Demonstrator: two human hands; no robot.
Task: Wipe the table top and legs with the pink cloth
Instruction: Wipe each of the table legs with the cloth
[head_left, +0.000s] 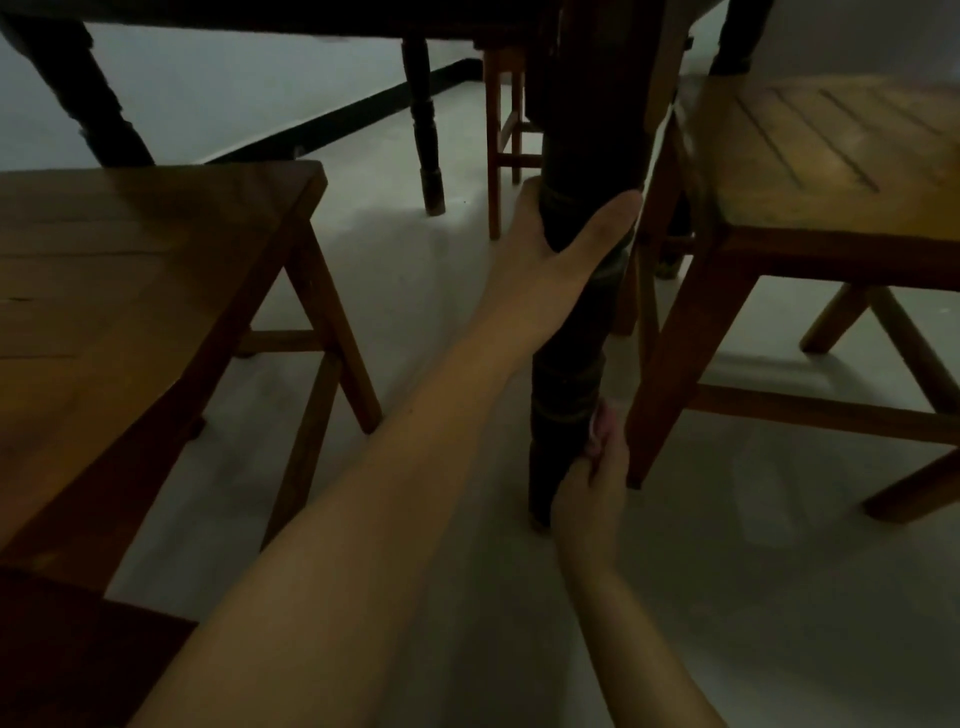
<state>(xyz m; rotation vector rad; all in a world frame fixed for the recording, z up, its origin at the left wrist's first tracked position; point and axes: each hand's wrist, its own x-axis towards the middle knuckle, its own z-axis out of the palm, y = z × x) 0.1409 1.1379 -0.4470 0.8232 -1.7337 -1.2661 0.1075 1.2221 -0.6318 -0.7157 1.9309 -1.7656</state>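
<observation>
Pale floor carrying the dark turned table leg at centre, a wooden stool to its left and another wooden stool to its right.

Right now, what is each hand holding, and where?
Left hand grips the dark table leg around its middle. Right hand pinches the pink cloth in its fingers, against the leg's lower part.
</observation>
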